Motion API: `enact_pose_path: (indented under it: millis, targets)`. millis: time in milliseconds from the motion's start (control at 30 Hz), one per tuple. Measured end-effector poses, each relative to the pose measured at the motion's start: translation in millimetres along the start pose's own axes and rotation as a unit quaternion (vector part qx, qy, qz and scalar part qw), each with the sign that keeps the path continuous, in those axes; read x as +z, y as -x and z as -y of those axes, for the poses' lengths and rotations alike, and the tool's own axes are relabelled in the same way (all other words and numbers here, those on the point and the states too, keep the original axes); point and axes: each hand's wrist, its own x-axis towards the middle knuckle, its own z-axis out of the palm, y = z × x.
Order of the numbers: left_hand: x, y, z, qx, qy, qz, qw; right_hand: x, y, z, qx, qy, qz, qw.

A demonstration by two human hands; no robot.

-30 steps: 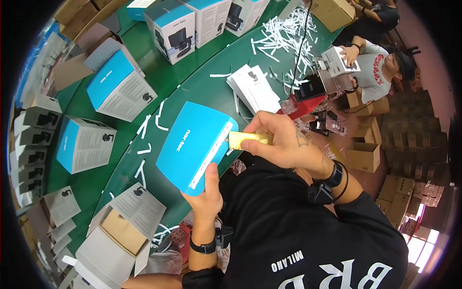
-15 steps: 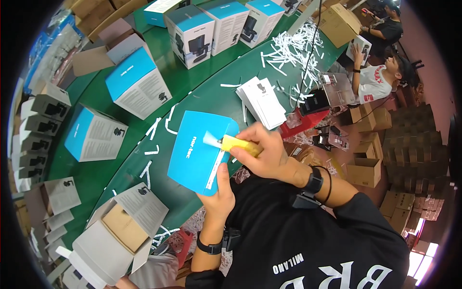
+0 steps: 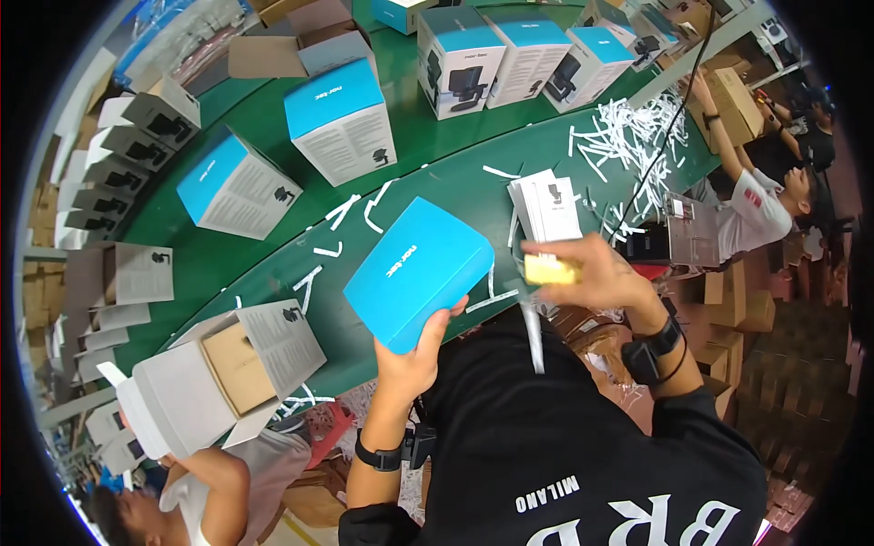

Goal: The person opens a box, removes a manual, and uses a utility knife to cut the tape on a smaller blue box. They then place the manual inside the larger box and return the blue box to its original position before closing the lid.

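Note:
My left hand (image 3: 414, 359) grips the lower edge of a blue-topped carton (image 3: 414, 264), tilted above the green table, thumb along its side. Right of the carton, my right hand (image 3: 596, 273) is closed on a small yellow tool (image 3: 552, 269), blurred by motion; its exact kind does not show. Below that hand a white strip (image 3: 533, 337) hangs, smeared; whether it touches the tool, I cannot tell. A stack of printed white leaflets (image 3: 549, 207) lies just beyond my right hand.
Blue-and-white cartons (image 3: 341, 123) stand along the far side of the green table (image 3: 437, 173). An open carton (image 3: 241, 364) is at near left. Paper strips (image 3: 637, 136) pile up at the far right. Co-workers stand at the right (image 3: 760, 214) and lower left (image 3: 218, 491).
My right hand has moved away from the carton to the right with the yellow tool. The white strip on the carton's edge no longer shows; a white strip now hangs below my right hand.

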Motion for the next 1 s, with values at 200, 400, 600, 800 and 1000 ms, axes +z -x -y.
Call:
enact_pose_path:
  millis: [200,400,600,800,1000]
  targets:
    - [-14.7,9.9,-27.7,-0.16,0.025,-0.037,0.986,20.9,-80.8,36.1,-0.162,0.039,0.016,0.986]
    - [-31.8,32.3,-20.3,-0.139,-0.169,-0.131,0.967,45.5,-111.2,0.8,-0.304,0.103,0.041,0.946]
    - [-32.6,40.1,-5.8,0.173,-0.51,-0.229,0.811,65.2,-87.1,-13.5,-0.319,0.086,0.008,0.944]
    - [-63.2,48.1,38.0,0.163,-0.449,-0.099,0.873,79.5,-77.6,-24.3,-0.336,0.085,-0.014,0.938]
    - [-48.5,51.3,16.5,0.128,-0.645,-0.059,0.751,88.9,-69.4,-46.8,-0.405,0.157,-0.019,0.901]
